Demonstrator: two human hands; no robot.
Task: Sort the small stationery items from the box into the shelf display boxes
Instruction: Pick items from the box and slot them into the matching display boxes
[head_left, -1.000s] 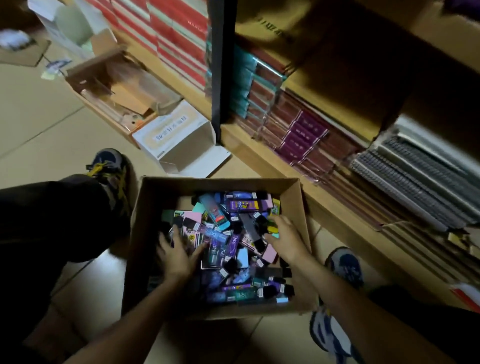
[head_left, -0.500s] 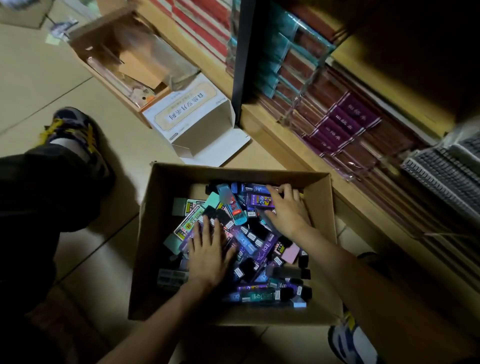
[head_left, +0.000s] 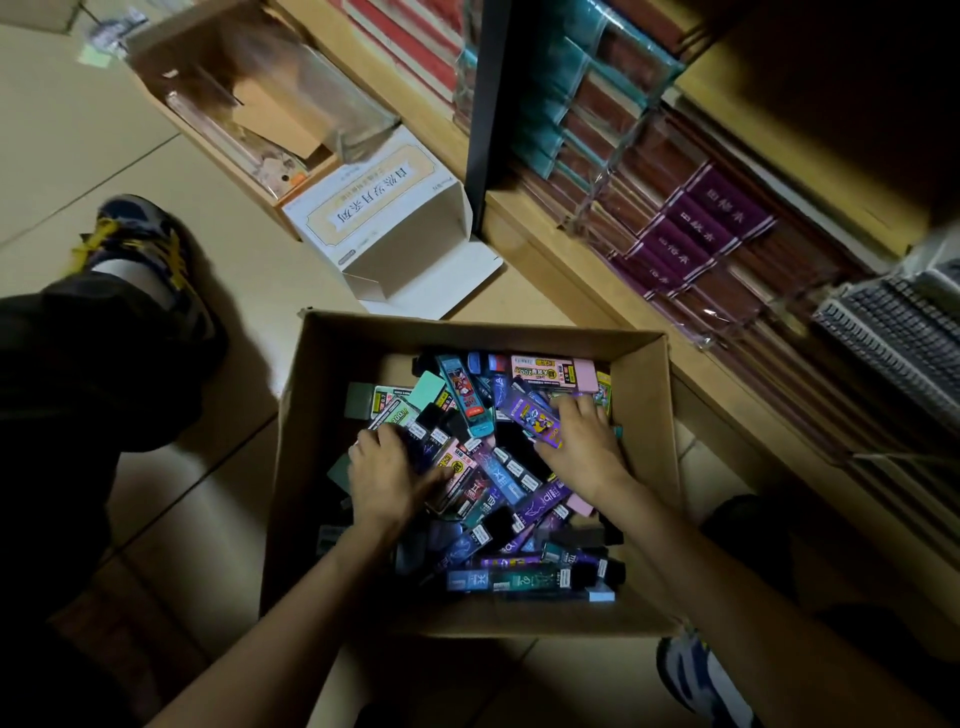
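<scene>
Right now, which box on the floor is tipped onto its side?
The white printed carton by the black post; the brown cardboard box stands upright.

One camera, worn on your head, supplies the only view. It looks steeply down and slightly forward, at close range, onto the cardboard box (head_left: 311, 415), which fills the middle of the frame. Your forearms enter from the lower edge, and your left hand (head_left: 384, 478) and right hand (head_left: 582, 441) sit near centre. The wide lens runs the wooden shelf (head_left: 550, 244) diagonally across the upper right. The tiled floor (head_left: 78, 130) takes the upper left, with your shoe (head_left: 145, 244) at the left edge.
</scene>
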